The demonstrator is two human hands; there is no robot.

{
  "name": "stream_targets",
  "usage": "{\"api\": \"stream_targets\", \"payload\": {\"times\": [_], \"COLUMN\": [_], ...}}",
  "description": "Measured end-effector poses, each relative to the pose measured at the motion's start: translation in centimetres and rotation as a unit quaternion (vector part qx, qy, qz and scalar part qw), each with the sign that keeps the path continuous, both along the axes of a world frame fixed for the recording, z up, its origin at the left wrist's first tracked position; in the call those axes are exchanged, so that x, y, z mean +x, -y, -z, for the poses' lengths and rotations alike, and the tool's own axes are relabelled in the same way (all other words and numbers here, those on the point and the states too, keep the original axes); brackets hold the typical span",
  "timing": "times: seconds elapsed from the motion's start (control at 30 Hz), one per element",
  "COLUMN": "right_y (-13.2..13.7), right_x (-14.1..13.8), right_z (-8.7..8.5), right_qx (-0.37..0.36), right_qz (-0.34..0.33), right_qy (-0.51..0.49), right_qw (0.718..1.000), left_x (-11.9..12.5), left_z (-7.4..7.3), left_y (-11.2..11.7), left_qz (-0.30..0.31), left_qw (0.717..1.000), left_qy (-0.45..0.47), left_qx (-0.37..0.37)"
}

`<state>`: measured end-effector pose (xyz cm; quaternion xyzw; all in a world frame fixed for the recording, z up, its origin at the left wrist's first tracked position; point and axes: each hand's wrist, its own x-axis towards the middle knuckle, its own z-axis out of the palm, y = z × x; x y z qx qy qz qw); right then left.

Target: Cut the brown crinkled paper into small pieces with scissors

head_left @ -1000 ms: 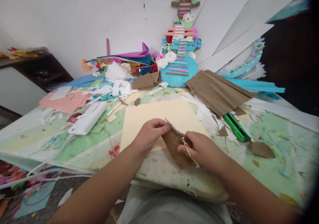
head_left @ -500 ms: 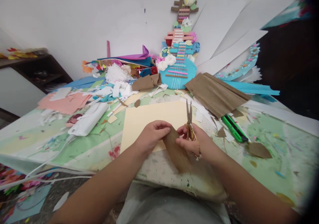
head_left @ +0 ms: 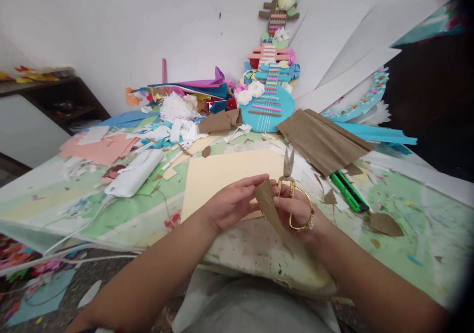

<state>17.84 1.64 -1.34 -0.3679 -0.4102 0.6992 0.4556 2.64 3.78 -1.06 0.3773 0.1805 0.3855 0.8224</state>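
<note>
A strip of brown crepe paper (head_left: 269, 202) stands tilted between my two hands, its lower end hanging over the table's front edge. My left hand (head_left: 235, 197) has its fingers round the strip's upper left side, with some fingertips hidden behind it. On the other side, my right hand (head_left: 298, 208) pinches the strip near its right edge with the thumb. The same hand also keeps a pair of scissors (head_left: 288, 171) with gold handles, blades pointing up and slightly apart. Beneath the hands lies a cream sheet of paper (head_left: 207, 180).
A larger folded brown crepe paper (head_left: 326, 140) and a green box cutter (head_left: 348, 190) lie to the right. A white power strip (head_left: 135, 172) with a cable is at left. Behind stands a blue paper guitar (head_left: 266, 108) by the wall, beside heaped scraps (head_left: 177, 108).
The brown strip has turned more edge-on and shifted slightly right. My left fingers have straightened along it. The scissors have swung in my right hand, showing their handles more broadly.
</note>
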Motion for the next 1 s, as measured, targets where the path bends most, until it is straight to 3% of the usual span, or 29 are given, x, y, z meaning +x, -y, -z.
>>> {"api": "stream_targets", "payload": {"times": [0.17,0.3,0.5,0.67,0.83,0.9,1.0], "right_y": [0.6,0.4,0.1,0.3,0.0,0.0,0.4], "right_x": [0.1,0.3,-0.1,-0.5,0.9,1.6,2.3], "right_z": [-0.6,-0.5,0.6,0.7,0.7,0.6,0.1], "right_qx": [-0.045,-0.063,-0.031,-0.025,0.045,0.092,0.168], "right_qz": [-0.006,-0.028,-0.046,-0.071,-0.049,0.001,0.048], "right_qy": [-0.036,-0.069,-0.076,0.012,0.145,0.237,0.407], "right_qw": [0.998,0.995,0.996,0.997,0.987,0.967,0.897], "left_x": [0.2,0.5,0.5,0.9,0.7,0.4,0.1], "left_z": [0.4,1.0,1.4,0.6,0.4,0.4,0.3], "left_y": [-0.5,-0.5,0.1,0.6,0.5,0.3,0.0], "left_qz": [-0.009,-0.009,-0.061,-0.062,-0.198,-0.244,-0.265], "left_qw": [0.998,0.989,0.971,0.975,0.968,0.963,0.959], "left_qy": [-0.056,-0.105,-0.147,-0.135,-0.105,-0.084,-0.085], "left_qx": [0.021,0.106,0.178,0.163,0.114,0.082,0.043]}}
